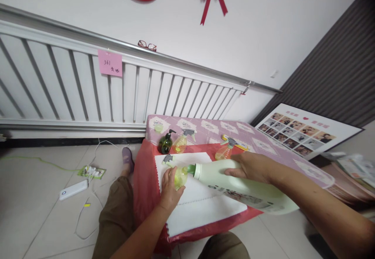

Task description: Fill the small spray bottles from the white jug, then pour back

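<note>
The table (pixel 263 145) wears a lavender patterned cover, with a red cloth (pixel 146 204) over its near end and a white mat (pixel 202 216) on top of that. Above the mat is a large pale green jug (pixel 216 173), tipped well over towards the left, its mouth lowest. Its wall hides how full it is; green shows at the mouth, though whether that is liquid or a spout I cannot tell. The right hand (pixel 254 167) grips the jug from above, thumb on the near side, so the jug's body lies below the palm and its neck beyond the fingers.

Behind the mat stand an orange spray bottle (pixel 224 151), a yellow spray bottle (pixel 180 143) and, just beside that, a dark green pump bottle (pixel 166 144); their fill levels are unclear. The left hand (pixel 170 190) is closed around a small yellow bottle (pixel 181 177), which sits between thumb and fingers, its opening at the jug's mouth. Its contents are too blurred to judge. Just beyond that hand, a grey spray head (pixel 168 159) lies on the mat.
</note>
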{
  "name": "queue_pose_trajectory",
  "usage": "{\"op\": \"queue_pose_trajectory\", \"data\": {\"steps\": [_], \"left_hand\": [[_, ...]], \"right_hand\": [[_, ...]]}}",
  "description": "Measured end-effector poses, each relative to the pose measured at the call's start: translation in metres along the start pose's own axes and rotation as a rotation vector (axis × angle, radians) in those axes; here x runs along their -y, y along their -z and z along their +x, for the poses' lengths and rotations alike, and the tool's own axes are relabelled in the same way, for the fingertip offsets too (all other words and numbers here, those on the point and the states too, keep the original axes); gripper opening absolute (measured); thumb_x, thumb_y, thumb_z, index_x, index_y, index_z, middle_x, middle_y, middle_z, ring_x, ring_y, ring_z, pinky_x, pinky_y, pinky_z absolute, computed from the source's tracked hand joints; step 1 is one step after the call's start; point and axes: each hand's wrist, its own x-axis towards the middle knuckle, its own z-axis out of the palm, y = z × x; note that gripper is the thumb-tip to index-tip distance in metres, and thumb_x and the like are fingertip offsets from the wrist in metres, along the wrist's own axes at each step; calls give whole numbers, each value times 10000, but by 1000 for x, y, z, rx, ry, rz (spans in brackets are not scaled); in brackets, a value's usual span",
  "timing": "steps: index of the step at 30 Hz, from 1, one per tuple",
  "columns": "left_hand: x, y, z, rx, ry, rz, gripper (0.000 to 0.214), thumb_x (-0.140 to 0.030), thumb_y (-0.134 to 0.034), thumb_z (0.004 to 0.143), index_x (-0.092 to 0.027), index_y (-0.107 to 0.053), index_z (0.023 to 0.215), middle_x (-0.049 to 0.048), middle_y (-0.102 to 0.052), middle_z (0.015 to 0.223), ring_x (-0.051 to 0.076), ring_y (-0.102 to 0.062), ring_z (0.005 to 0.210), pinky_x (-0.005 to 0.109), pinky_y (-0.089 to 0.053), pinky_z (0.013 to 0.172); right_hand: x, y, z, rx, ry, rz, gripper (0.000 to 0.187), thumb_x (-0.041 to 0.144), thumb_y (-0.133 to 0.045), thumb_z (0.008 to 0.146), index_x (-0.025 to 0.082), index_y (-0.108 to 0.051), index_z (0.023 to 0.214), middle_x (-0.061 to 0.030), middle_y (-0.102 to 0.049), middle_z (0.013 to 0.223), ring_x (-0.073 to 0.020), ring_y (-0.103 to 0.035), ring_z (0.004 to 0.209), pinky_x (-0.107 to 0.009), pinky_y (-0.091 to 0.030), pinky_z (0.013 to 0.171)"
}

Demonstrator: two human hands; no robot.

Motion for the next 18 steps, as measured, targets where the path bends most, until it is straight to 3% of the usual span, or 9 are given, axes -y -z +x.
{"op": "queue_pose_trajectory", "data": {"steps": [18], "left_hand": [[1, 0, -1, -4, -2, 5, 789, -193, -664, 675, -228, -345, 1396, 115, -411, 1420, 274, -358, 1346, 417, -305, 1138]], "right_hand": [[7, 5, -3, 7, 14, 13, 406, 607, -515, 807, 223, -633, 867, -83, -719, 838, -253, -646, 735, -317, -428, 623]]}}
